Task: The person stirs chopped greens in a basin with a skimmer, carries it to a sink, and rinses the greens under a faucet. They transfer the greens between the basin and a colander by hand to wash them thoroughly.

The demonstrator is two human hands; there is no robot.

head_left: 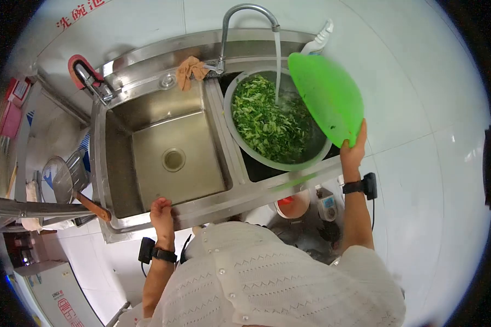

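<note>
While water (278,65) is running from the faucet (224,35) into the large bowl (285,165) of chopped greens (264,117), the right hand (353,153) is holding the green basin (330,98) tilted over the bowl's right side, thumb and fingers clamped on its near edge. The left hand (162,215) is sitting by the front edge of the sink (202,147), fingers curling; how far they are closing is unclear. Since just 1 hand is supporting the basin, good handling is probably calling for a firm pinch and a steady tilt above the bowl.
</note>
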